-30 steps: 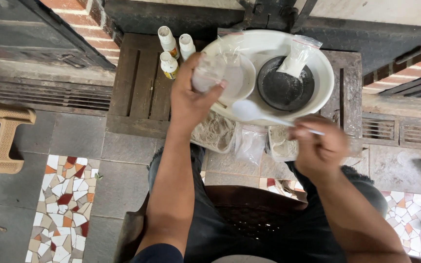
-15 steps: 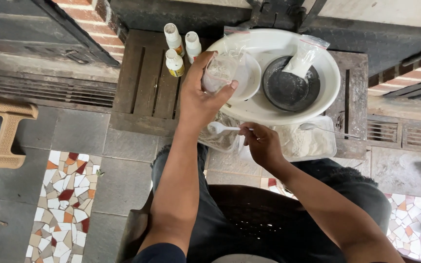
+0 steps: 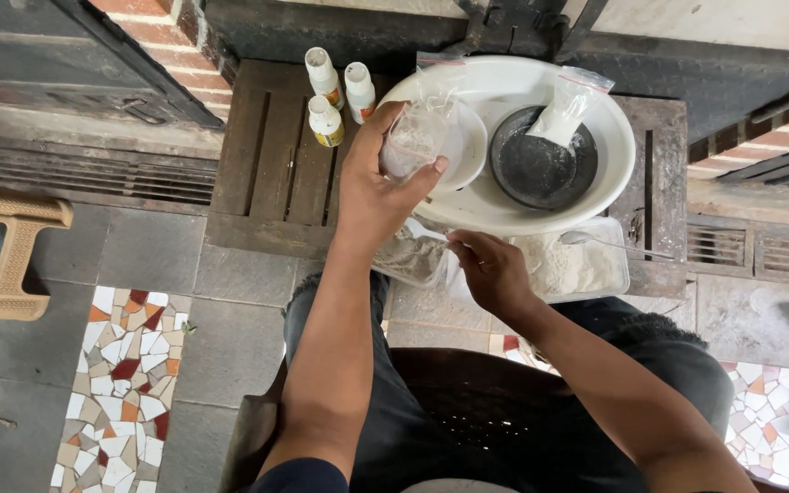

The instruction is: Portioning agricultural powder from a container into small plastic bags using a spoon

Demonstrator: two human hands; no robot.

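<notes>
Fingers (image 3: 431, 169) of left hand (image 3: 372, 196) clenched around small clear bag (image 3: 413, 137), held over white basin (image 3: 504, 215). Right hand (image 3: 490, 269) fingers pinch something small, cannot tell what, above powder bag (image 3: 577, 265). Risk: tilted bag may spill powder outside basin.

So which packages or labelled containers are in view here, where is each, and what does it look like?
Three small bottles: back of the wooden crate, white, yellow-and-red labels.
Clear zip bag: in the left hand, over the white basin, some pale powder.
Second clear bag: standing in the dark bowl, white powder.
Large clear bag: lying before the basin, by the right hand, white powder.
</notes>
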